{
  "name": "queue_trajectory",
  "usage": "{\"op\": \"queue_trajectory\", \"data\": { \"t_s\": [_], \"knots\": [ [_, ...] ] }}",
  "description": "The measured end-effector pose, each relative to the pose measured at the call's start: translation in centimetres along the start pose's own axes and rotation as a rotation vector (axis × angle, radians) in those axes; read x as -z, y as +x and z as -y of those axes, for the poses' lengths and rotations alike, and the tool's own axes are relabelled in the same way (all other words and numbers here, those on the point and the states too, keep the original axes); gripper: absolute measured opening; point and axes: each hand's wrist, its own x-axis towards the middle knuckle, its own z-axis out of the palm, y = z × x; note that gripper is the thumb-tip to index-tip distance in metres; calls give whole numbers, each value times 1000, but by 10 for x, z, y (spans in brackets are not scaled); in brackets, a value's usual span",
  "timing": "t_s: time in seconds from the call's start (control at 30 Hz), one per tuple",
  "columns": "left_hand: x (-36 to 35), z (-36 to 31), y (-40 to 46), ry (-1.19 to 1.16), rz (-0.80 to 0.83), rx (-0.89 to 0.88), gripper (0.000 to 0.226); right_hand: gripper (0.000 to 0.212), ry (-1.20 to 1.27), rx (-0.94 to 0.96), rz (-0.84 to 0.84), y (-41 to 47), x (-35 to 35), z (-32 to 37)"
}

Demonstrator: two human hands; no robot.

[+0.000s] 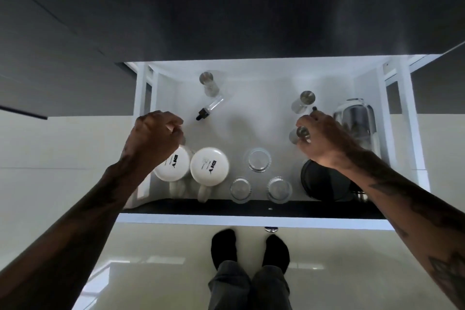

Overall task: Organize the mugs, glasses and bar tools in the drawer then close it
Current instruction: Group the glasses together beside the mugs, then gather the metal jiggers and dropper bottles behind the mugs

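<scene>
The white drawer point(251, 68) stands pulled open below me. At its front left, two white mugs point(209, 166) sit upside down side by side; my left hand point(153, 136) hovers closed over the left mug point(173, 167), a small clear item barely visible at its fingertips. Three clear glasses point(259, 160) stand in the front middle. My right hand point(324, 138) grips a small steel-capped bottle point(300, 133) at the right. Two like bottles stand at the back left point(207, 83) and back right point(303, 100). A dropper bottle point(208, 109) lies on its side.
A tall steel-and-glass shaker point(357, 123) lies along the right wall. A black round container point(324, 184) sits at the front right under my wrist. The dark drawer front point(251, 207) runs below. My feet point(249, 249) stand on a glossy pale floor.
</scene>
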Motion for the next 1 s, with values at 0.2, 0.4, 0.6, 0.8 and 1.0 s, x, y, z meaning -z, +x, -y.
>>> {"op": "queue_trajectory", "data": {
  "t_s": [0.2, 0.4, 0.6, 0.8, 1.0],
  "knots": [
    [14, 35, 25, 293, 233, -136, 37, 34, 181, 206, -83, 29, 10, 56],
    [0, 23, 51, 418, 415, -28, 36, 21, 220, 385, 101, 66, -15, 145],
    [-8, 36, 56, 261, 429, 9, 40, 19, 158, 412, 220, 74, -29, 170],
    [-12, 41, 54, 151, 429, 39, 41, 30, 126, 340, 397, 75, -19, 174],
    [15, 28, 72, 130, 258, -83, 20, 18, 247, 126, 42, 89, 9, 156]
  ]
}}
